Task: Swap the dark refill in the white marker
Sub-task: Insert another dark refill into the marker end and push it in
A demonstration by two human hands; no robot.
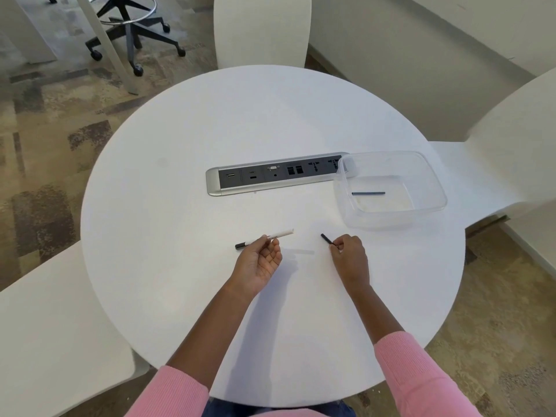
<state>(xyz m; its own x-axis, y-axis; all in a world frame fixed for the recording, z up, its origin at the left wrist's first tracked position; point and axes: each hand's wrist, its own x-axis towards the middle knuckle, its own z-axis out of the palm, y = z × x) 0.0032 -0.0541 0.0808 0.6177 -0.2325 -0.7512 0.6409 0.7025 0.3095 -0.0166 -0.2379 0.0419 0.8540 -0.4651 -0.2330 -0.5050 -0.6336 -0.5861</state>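
My left hand (261,261) pinches the white marker (281,234) near its middle, above the round white table (180,206). The marker's black capped end (242,245) points left and its open white end points right. My right hand (349,257) pinches a short dark refill (326,238) that sticks up and to the left, a small gap away from the marker's open end. A second dark refill (368,193) lies flat inside the clear plastic container (391,218) at the right.
A grey power and data socket strip (270,176) is set into the table centre, its right end under the container. White chairs stand behind (261,28), at the left (45,326) and at the right (511,139). A wheeled stool (132,31) is far left.
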